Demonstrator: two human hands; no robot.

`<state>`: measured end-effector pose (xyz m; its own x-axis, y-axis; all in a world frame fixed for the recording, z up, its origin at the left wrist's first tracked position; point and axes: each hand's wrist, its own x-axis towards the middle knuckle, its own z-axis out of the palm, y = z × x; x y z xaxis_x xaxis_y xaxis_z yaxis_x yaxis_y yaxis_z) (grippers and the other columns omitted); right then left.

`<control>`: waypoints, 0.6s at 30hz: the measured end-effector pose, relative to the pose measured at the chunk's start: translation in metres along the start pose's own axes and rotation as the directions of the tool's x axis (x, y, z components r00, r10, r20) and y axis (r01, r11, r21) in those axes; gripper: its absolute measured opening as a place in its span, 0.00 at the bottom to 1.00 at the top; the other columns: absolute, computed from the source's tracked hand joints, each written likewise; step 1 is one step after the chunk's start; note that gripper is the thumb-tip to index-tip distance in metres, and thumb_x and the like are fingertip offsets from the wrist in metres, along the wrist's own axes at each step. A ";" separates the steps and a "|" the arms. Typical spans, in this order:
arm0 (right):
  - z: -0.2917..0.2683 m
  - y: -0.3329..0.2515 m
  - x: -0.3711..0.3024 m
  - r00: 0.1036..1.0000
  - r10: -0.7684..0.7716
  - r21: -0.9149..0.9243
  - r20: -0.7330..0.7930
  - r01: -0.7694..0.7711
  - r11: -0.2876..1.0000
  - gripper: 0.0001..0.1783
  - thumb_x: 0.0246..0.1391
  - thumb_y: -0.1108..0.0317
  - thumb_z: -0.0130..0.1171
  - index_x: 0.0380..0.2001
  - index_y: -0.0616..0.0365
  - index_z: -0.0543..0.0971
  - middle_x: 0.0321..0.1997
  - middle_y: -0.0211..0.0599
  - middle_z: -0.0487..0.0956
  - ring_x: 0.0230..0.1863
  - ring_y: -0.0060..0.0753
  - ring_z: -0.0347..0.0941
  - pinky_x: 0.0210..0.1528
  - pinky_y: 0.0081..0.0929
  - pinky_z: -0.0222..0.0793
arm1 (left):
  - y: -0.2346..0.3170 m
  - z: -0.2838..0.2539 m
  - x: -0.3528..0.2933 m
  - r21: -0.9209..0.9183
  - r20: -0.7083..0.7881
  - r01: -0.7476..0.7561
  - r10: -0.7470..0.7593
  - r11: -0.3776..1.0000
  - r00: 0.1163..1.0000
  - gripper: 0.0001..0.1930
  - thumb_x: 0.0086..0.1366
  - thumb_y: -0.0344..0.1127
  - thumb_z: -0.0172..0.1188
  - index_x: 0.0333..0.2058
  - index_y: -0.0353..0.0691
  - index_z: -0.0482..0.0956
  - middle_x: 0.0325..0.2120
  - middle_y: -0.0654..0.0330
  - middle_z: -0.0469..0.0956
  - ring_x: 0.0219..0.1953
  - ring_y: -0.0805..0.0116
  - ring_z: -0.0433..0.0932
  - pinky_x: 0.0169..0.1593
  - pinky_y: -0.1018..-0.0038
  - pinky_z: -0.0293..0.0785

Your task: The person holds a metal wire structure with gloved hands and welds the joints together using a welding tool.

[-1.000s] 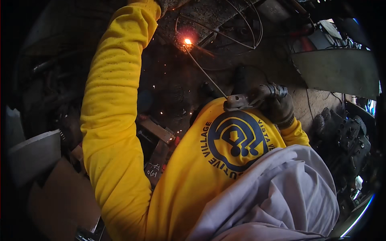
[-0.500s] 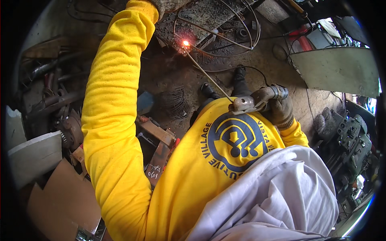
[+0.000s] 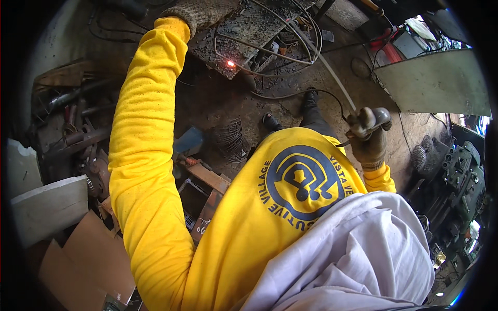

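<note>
My gloved right hand (image 3: 369,147) is closed round a welding electrode holder (image 3: 381,118) at the right of my body. A long pale welding rod (image 3: 336,78) sticks out from it, up and left toward bent metal rods (image 3: 264,49) on the metal worktable (image 3: 249,26). The rod's far end is hard to make out among them. A small red-hot spot (image 3: 231,64) glows at the table's near corner, by the bent rods. My gloved left hand (image 3: 202,14) is at the table's left side, beside these rods; its fingers are not clear.
Below the table a dark cable (image 3: 290,96) runs toward my right hand. A coiled wire piece (image 3: 233,140) lies on the floor near my feet. Grey curved sheets (image 3: 436,83) stand right, machinery (image 3: 451,176) beyond. Cardboard (image 3: 85,259) and a pale panel (image 3: 52,207) lie left.
My right hand has swung the rod up and away from the glowing spot, and the bright glow has dimmed to red. My left hand and the bent rods show lower in view.
</note>
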<state>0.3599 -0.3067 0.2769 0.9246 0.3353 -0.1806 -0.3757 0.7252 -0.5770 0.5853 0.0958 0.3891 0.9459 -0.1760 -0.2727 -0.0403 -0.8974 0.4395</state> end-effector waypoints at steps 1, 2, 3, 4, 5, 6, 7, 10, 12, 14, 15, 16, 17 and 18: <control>-0.006 -0.003 -0.003 0.997 -0.017 0.003 -0.073 0.017 1.000 0.18 0.68 0.48 0.52 0.51 0.45 0.78 0.51 0.31 0.80 0.47 0.36 0.78 0.43 0.34 0.74 | 0.002 -0.002 0.000 0.017 0.028 0.000 0.000 1.000 1.000 0.13 0.66 0.42 0.61 0.41 0.39 0.83 0.34 0.55 0.84 0.38 0.63 0.82 0.45 0.65 0.76; -0.008 -0.007 -0.004 0.994 -0.033 0.056 -0.106 0.039 0.998 0.19 0.69 0.48 0.51 0.54 0.45 0.77 0.51 0.32 0.80 0.47 0.35 0.78 0.44 0.34 0.75 | 0.003 -0.001 0.000 0.055 0.007 -0.018 0.018 0.998 1.000 0.14 0.67 0.43 0.61 0.42 0.39 0.83 0.35 0.54 0.84 0.38 0.62 0.82 0.45 0.64 0.76; -0.011 -0.003 -0.002 0.990 -0.067 0.022 -0.122 0.070 0.997 0.19 0.69 0.51 0.51 0.57 0.46 0.74 0.51 0.32 0.80 0.47 0.35 0.78 0.45 0.35 0.76 | 0.003 0.000 0.000 0.092 -0.013 -0.036 0.037 0.995 0.999 0.14 0.67 0.43 0.60 0.42 0.39 0.83 0.36 0.54 0.85 0.39 0.61 0.83 0.46 0.64 0.76; -0.012 0.001 0.001 0.985 -0.102 -0.012 -0.138 0.101 0.995 0.20 0.69 0.54 0.52 0.60 0.46 0.72 0.51 0.33 0.80 0.47 0.35 0.78 0.46 0.36 0.77 | 0.002 0.002 0.001 0.129 -0.033 -0.053 0.058 0.990 0.998 0.15 0.67 0.44 0.60 0.42 0.39 0.82 0.36 0.53 0.85 0.40 0.59 0.83 0.46 0.63 0.76; -0.017 0.004 0.001 0.979 -0.139 -0.025 -0.147 0.137 0.990 0.22 0.69 0.57 0.52 0.63 0.47 0.69 0.51 0.33 0.79 0.48 0.34 0.78 0.47 0.37 0.78 | -0.019 -0.002 0.002 0.162 -0.077 -0.073 0.086 0.984 0.993 0.15 0.67 0.45 0.60 0.42 0.39 0.82 0.37 0.52 0.85 0.41 0.58 0.83 0.47 0.62 0.76; -0.023 0.008 -0.002 0.951 -0.253 -0.236 -0.175 0.209 0.949 0.23 0.67 0.61 0.55 0.63 0.48 0.68 0.51 0.33 0.79 0.47 0.33 0.78 0.47 0.36 0.78 | -0.028 0.003 0.003 0.177 -0.121 -0.088 0.111 0.980 0.986 0.16 0.67 0.45 0.60 0.42 0.39 0.82 0.38 0.51 0.85 0.42 0.56 0.84 0.47 0.61 0.76; -0.028 0.007 -0.005 0.932 -0.334 -0.483 -0.138 0.231 0.845 0.25 0.64 0.67 0.57 0.63 0.51 0.67 0.50 0.34 0.79 0.46 0.31 0.78 0.47 0.33 0.77 | -0.036 0.006 0.006 0.193 -0.165 -0.103 0.136 0.976 0.977 0.16 0.67 0.46 0.59 0.43 0.39 0.82 0.39 0.51 0.85 0.43 0.55 0.84 0.48 0.60 0.76; -0.024 0.002 -0.009 0.850 -0.527 -0.943 -0.007 0.170 0.286 0.31 0.55 0.82 0.62 0.62 0.58 0.65 0.46 0.35 0.79 0.43 0.25 0.77 0.45 0.25 0.75 | -0.029 0.007 0.000 0.049 -0.095 0.010 -0.005 0.999 0.995 0.18 0.66 0.48 0.61 0.47 0.41 0.83 0.44 0.49 0.84 0.48 0.56 0.83 0.54 0.60 0.75; -0.018 -0.002 -0.007 0.812 -0.578 -0.978 0.081 0.176 0.111 0.32 0.54 0.83 0.61 0.61 0.60 0.65 0.44 0.35 0.79 0.41 0.24 0.76 0.44 0.23 0.75 | -0.035 0.005 0.000 0.065 -0.059 -0.009 0.013 0.998 0.998 0.18 0.69 0.45 0.60 0.51 0.40 0.81 0.41 0.53 0.85 0.45 0.60 0.83 0.51 0.64 0.76; -0.020 -0.005 -0.004 0.765 -0.633 -0.960 0.120 0.251 0.121 0.31 0.55 0.82 0.60 0.62 0.60 0.65 0.43 0.34 0.79 0.40 0.23 0.76 0.44 0.22 0.75 | -0.043 0.007 -0.001 0.065 -0.077 -0.027 0.032 0.997 0.996 0.18 0.71 0.44 0.59 0.53 0.40 0.80 0.39 0.56 0.85 0.43 0.63 0.82 0.49 0.66 0.77; -0.024 -0.008 -0.002 0.738 -0.661 -0.965 0.136 0.249 0.078 0.30 0.55 0.82 0.60 0.61 0.61 0.65 0.41 0.34 0.79 0.39 0.23 0.76 0.43 0.23 0.75 | -0.049 0.010 -0.003 0.058 -0.111 -0.033 0.039 0.998 0.993 0.18 0.71 0.45 0.58 0.52 0.40 0.80 0.39 0.56 0.85 0.42 0.63 0.82 0.48 0.66 0.76; -0.029 -0.013 0.001 0.710 -0.687 -0.969 0.154 0.244 0.036 0.30 0.55 0.82 0.60 0.61 0.61 0.65 0.40 0.34 0.79 0.38 0.23 0.77 0.42 0.23 0.76 | -0.054 0.012 -0.004 0.051 -0.144 -0.040 0.047 0.998 0.988 0.18 0.71 0.46 0.58 0.52 0.41 0.80 0.38 0.57 0.84 0.41 0.63 0.82 0.47 0.66 0.76; -0.033 -0.018 0.003 0.677 -0.716 -0.972 0.170 0.233 -0.011 0.29 0.55 0.82 0.60 0.60 0.61 0.65 0.39 0.34 0.79 0.37 0.23 0.77 0.41 0.23 0.76 | -0.055 0.014 -0.003 0.074 -0.137 -0.041 0.051 0.996 0.989 0.18 0.71 0.46 0.58 0.52 0.41 0.80 0.38 0.57 0.84 0.41 0.63 0.82 0.48 0.66 0.76; -0.030 -0.026 0.007 0.671 -0.727 -0.963 0.146 0.264 0.050 0.29 0.56 0.81 0.60 0.60 0.61 0.66 0.38 0.34 0.79 0.36 0.23 0.77 0.39 0.23 0.76 | -0.055 0.013 -0.005 0.095 -0.136 -0.041 0.053 0.995 0.989 0.18 0.71 0.45 0.58 0.52 0.41 0.80 0.38 0.58 0.84 0.41 0.63 0.82 0.48 0.66 0.76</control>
<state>0.3782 -0.3409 0.2665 0.8842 -0.2146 0.4149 0.2854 -0.4550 -0.8435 0.5787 0.1411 0.3553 0.9774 -0.1669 -0.1295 -0.1091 -0.9237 0.3672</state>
